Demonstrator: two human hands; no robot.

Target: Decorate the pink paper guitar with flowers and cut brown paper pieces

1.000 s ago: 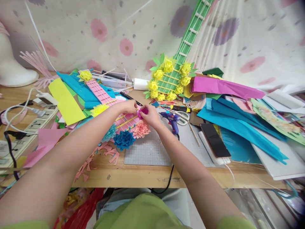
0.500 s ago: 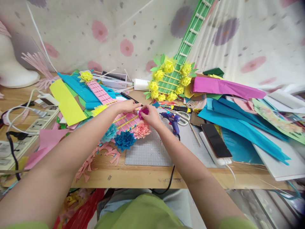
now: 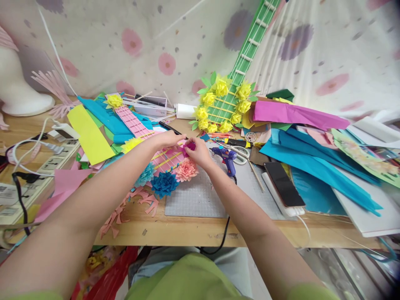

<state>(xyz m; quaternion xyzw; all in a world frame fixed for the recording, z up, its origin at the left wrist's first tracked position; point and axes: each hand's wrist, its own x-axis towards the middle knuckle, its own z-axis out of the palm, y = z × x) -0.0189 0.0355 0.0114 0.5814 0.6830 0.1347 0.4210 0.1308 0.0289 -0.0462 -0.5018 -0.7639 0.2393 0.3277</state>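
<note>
My right hand [image 3: 199, 153] pinches a small magenta paper flower [image 3: 189, 146] and presses it onto the body of a pink paper guitar [image 3: 137, 123]. My left hand [image 3: 168, 139] rests on the guitar body just left of that flower, fingers closed near it. A salmon paper flower [image 3: 186, 170], a dark blue one [image 3: 163, 183] and a light blue one [image 3: 145, 174] sit along the guitar's near edge. Yellow flowers mark the guitar's head [image 3: 114, 100] and side [image 3: 130, 144].
A blue glue gun [image 3: 227, 157] lies right of my hands on a grey cutting mat [image 3: 195, 198]. A phone [image 3: 283, 183], scissors [image 3: 239, 152], a green paper guitar [image 3: 240, 68], coloured paper sheets [image 3: 315, 162] and a power strip [image 3: 37, 175] crowd the wooden table.
Both hands stay on the magenta flower with only small finger shifts; the view has drifted slightly.
</note>
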